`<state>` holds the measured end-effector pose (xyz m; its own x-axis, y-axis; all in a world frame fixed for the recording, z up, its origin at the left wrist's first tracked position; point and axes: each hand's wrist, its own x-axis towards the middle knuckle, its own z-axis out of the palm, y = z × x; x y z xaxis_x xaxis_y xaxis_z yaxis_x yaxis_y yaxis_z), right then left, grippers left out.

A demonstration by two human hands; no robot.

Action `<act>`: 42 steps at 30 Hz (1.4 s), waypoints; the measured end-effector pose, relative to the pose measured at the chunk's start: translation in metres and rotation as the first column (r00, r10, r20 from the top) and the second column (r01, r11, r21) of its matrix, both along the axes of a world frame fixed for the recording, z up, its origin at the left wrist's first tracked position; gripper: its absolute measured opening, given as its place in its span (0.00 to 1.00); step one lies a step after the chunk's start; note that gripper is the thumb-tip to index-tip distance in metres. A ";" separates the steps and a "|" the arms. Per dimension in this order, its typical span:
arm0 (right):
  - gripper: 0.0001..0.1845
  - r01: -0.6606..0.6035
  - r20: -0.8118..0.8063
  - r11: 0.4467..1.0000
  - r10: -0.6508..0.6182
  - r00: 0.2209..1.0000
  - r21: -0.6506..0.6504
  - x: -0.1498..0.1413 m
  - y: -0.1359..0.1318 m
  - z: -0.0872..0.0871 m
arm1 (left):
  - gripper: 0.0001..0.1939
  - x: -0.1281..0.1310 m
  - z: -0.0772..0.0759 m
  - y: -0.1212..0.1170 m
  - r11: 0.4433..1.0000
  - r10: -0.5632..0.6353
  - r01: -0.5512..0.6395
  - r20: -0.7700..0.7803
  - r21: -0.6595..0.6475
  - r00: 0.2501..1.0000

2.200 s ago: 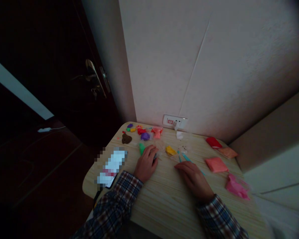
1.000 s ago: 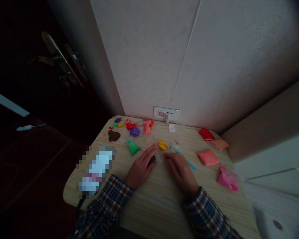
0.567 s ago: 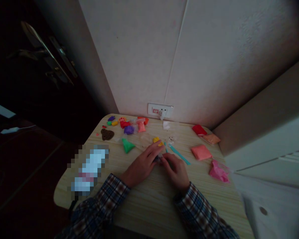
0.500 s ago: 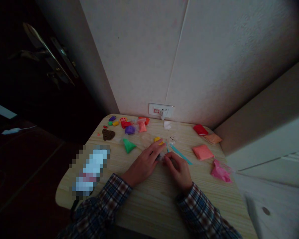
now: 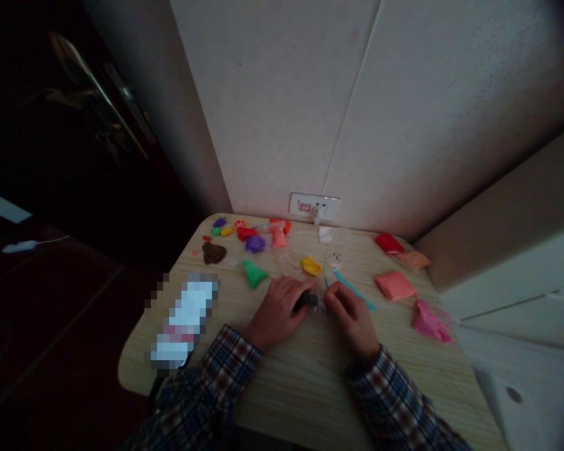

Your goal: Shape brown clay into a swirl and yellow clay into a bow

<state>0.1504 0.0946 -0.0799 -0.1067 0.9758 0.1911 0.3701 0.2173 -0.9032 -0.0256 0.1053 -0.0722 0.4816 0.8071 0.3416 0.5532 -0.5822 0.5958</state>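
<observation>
A small clear plastic bag (image 5: 320, 299) with a dark, black-looking lump of clay (image 5: 306, 300) in it lies between my hands over the table. My left hand (image 5: 279, 312) is closed around the dark lump's side of the bag, fingers curled over it. On the other side, my right hand (image 5: 355, 318) pinches the bag's clear edge between thumb and forefinger. Just beyond the fingers are a yellow clay piece (image 5: 312, 266) and a flat teal tool (image 5: 354, 289). To the left of them sits a green bag of clay (image 5: 254, 274).
A phone (image 5: 185, 322) lies at the table's left. Brown clay (image 5: 214, 253), small clay fruits (image 5: 226, 231) and a purple packet (image 5: 255, 243) are at the back left. Coral (image 5: 395, 285), pink (image 5: 431, 321) and red (image 5: 388, 243) packets lie right. A wall socket (image 5: 314, 206) is behind.
The view has shifted slightly, so everything sits further right. My left fingers have drawn back from over the yellow clay, and the dark lump in the bag now shows more.
</observation>
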 end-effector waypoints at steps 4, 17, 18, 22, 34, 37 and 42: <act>0.19 -0.027 0.067 1.000 0.027 0.997 -0.005 -0.002 -0.002 0.003 | 0.24 -0.001 0.000 -0.001 0.999 -0.029 0.029 0.005 0.013 1.000; 0.12 -0.072 0.227 0.992 0.047 0.973 0.105 0.000 -0.001 -0.001 | 0.20 0.000 0.002 -0.001 0.991 -0.039 0.038 0.007 0.128 0.999; 0.12 -0.069 0.237 0.991 0.040 0.971 0.117 0.000 -0.001 -0.001 | 0.20 0.000 0.002 -0.001 0.987 -0.042 0.043 -0.009 0.153 0.999; 0.11 -0.032 0.236 0.989 -0.003 0.972 0.147 0.000 0.000 -0.004 | 0.23 -0.003 0.003 0.001 0.972 0.054 -0.039 -0.058 0.231 0.997; 0.15 0.038 0.406 0.945 -0.176 0.897 0.325 0.004 0.017 -0.015 | 0.25 -0.017 -0.003 0.014 0.909 0.404 -0.382 -0.125 0.169 0.906; 0.21 0.015 0.456 0.928 -0.197 0.868 0.372 0.002 0.025 -0.015 | 0.25 -0.014 -0.003 0.016 0.914 0.400 -0.371 -0.207 0.167 0.893; 0.26 -0.015 0.504 0.923 -0.196 0.841 0.383 0.000 0.037 -0.019 | 0.25 -0.007 0.005 0.014 0.887 0.458 -0.409 -0.296 0.213 0.838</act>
<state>0.1500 0.1312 -0.0985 -0.2072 0.8590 0.4682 0.7964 0.4261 -0.4292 -0.0322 0.1188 -0.0675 0.1964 0.9169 0.3475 0.9167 -0.2974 0.2667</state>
